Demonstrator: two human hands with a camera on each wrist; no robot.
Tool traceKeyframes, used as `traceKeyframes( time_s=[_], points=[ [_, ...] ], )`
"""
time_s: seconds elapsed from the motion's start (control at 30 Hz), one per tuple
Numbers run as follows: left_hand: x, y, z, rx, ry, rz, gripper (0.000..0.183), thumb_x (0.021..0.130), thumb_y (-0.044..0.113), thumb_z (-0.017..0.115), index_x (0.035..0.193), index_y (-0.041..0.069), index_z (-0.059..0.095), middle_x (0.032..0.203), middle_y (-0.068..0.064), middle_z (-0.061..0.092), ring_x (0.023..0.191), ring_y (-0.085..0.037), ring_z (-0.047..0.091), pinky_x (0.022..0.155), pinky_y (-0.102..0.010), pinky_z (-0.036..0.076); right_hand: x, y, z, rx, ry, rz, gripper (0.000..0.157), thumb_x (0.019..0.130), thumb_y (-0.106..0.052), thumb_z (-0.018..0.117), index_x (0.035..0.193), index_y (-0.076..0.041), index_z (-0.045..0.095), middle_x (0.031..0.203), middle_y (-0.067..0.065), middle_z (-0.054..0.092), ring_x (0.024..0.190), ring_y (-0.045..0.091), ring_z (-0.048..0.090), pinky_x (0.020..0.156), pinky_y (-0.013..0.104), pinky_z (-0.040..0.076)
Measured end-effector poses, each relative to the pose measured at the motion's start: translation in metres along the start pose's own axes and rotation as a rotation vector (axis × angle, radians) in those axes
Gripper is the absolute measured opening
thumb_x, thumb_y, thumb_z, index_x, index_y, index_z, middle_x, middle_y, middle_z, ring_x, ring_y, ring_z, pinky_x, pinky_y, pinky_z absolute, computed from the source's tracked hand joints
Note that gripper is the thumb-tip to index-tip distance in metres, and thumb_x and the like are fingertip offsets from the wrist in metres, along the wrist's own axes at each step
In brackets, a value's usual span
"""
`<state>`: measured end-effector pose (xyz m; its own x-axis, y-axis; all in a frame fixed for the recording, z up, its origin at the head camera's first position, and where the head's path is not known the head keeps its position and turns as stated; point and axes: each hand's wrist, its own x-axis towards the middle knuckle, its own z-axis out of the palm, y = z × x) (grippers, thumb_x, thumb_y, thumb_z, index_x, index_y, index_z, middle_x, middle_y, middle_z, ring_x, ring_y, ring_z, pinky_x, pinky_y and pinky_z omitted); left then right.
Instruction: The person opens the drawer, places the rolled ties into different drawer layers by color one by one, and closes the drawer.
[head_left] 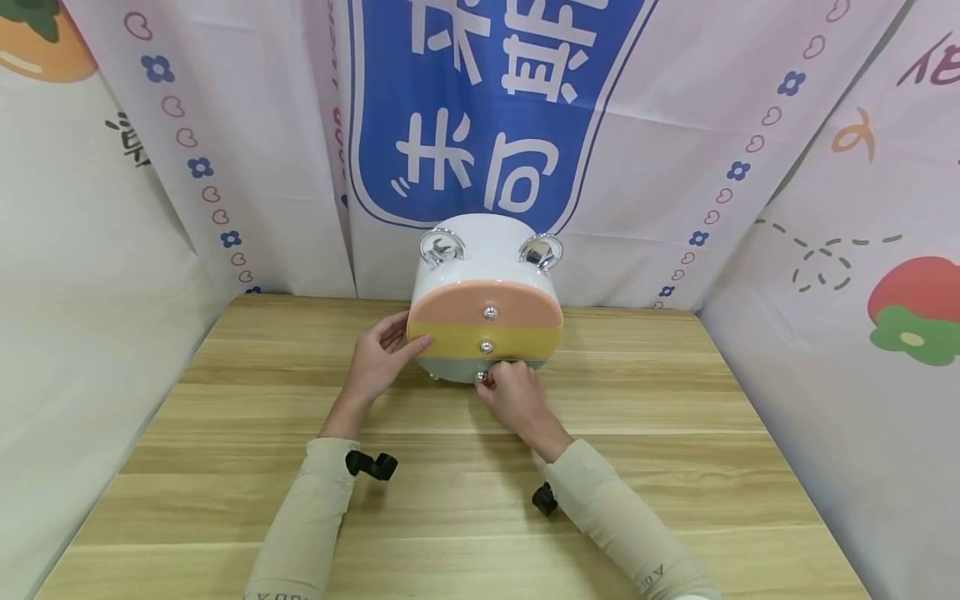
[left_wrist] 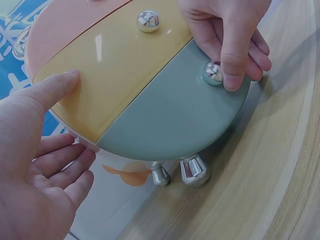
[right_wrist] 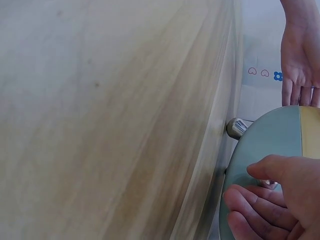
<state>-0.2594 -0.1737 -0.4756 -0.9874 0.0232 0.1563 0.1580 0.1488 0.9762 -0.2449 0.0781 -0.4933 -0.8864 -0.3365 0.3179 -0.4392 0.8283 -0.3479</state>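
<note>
A small rounded chest of drawers (head_left: 480, 250) stands at the table's back, white-bodied with chrome ears. Its front stacks a pink-orange drawer (head_left: 450, 304), a yellow drawer (head_left: 442, 340) and a grey-green drawer (left_wrist: 160, 110), each bearing a round chrome knob. With thumb and finger, my right hand (head_left: 517, 396) pinches the lowest knob (left_wrist: 212, 74), on the green drawer; that drawer appears flush with the others. At the chest's left side is my left hand (head_left: 375, 358). Its thumb lies straight against the yellow front while the loose fingers touch the side wall.
Short chrome feet (left_wrist: 195, 171) lift the chest off the wooden table (head_left: 450, 517). Printed cloth (head_left: 645, 167) hangs right behind it, and more cloth (head_left: 825, 350) borders the table's sides. Both sleeved wrists carry black mounts (head_left: 372, 465).
</note>
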Motion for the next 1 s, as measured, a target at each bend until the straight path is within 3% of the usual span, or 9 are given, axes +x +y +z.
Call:
traceKeyframes(
  time_s=[0.47, 0.77, 0.87, 1.0],
  points=[
    [0.000, 0.000, -0.001, -0.009, 0.000, -0.001, 0.074, 0.093, 0.038, 0.083, 0.153, 0.007, 0.052, 0.159, -0.015, 0.052, 0.151, -0.029, 0.048, 0.131, -0.044, 0.038, 0.003, 0.000, -0.001, -0.006, -0.019, 0.011, 0.044, 0.092, -0.020, 0.080, 0.053, -0.018, 0.061, 0.069, -0.002, 0.076, 0.051, 0.004, 0.053, 0.047, 0.018, 0.047],
    [-0.001, 0.000, -0.001, 0.026, -0.022, 0.017, 0.075, 0.094, 0.038, 0.082, 0.154, 0.007, 0.051, 0.161, -0.015, 0.050, 0.153, -0.031, 0.046, 0.132, -0.047, 0.036, -0.002, 0.005, -0.004, 0.005, -0.030, -0.014, 0.023, 0.092, -0.025, 0.082, 0.073, -0.013, 0.079, 0.077, -0.001, 0.079, 0.066, 0.011, 0.071, 0.062, 0.028, 0.062],
    [-0.002, 0.001, -0.004, 0.085, -0.031, 0.019, 0.078, 0.093, 0.042, 0.082, 0.156, 0.010, 0.049, 0.163, -0.014, 0.049, 0.154, -0.031, 0.043, 0.133, -0.048, 0.034, -0.006, 0.008, -0.009, 0.040, -0.065, -0.015, 0.023, 0.092, -0.026, 0.082, 0.074, -0.013, 0.076, 0.071, -0.003, 0.074, 0.062, 0.008, 0.064, 0.056, 0.025, 0.056],
    [-0.005, 0.005, -0.008, 0.214, -0.049, 0.024, 0.085, 0.092, 0.049, 0.081, 0.159, 0.013, 0.045, 0.166, -0.013, 0.045, 0.157, -0.033, 0.039, 0.134, -0.051, 0.031, -0.014, 0.011, -0.021, 0.073, -0.144, -0.014, 0.035, 0.096, -0.025, 0.077, 0.067, -0.012, 0.062, 0.058, -0.005, 0.054, 0.053, 0.005, 0.044, 0.047, 0.020, 0.038]
  ],
)
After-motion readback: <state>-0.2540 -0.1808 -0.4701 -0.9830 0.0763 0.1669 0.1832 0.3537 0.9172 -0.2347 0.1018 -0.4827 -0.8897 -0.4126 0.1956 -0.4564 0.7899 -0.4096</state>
